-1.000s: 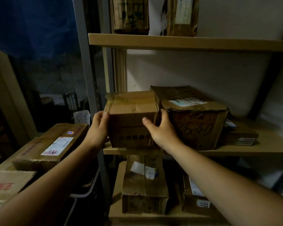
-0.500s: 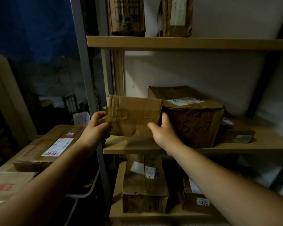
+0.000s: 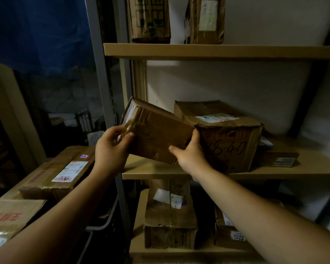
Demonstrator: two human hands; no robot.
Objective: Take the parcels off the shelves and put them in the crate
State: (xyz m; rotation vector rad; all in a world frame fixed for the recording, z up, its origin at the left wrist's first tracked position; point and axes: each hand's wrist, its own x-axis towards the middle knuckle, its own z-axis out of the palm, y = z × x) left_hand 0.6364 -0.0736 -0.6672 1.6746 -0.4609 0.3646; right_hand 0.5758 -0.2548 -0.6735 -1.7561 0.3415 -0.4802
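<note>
A taped brown cardboard parcel (image 3: 156, 132) hangs tilted above the front edge of the middle shelf (image 3: 154, 173), its left end raised. My left hand (image 3: 112, 149) grips its left end and my right hand (image 3: 191, 155) grips its lower right corner. Beside it on that shelf stands a bigger parcel (image 3: 227, 134) with numbers in marker, and a flat parcel (image 3: 278, 157) lies to its right. At the lower left, the crate's light rim (image 3: 103, 224) shows, with several labelled parcels (image 3: 59, 174) stacked in it.
Two parcels (image 3: 151, 20) stand on the top shelf (image 3: 217, 51). Two more (image 3: 170, 216) sit on the bottom shelf. A grey metal upright (image 3: 101, 88) separates the shelves from the crate side. Behind the shelves is a white wall.
The parcel has come off the middle shelf toward me and tipped, its left end rising. Both hands moved with it, keeping their hold.
</note>
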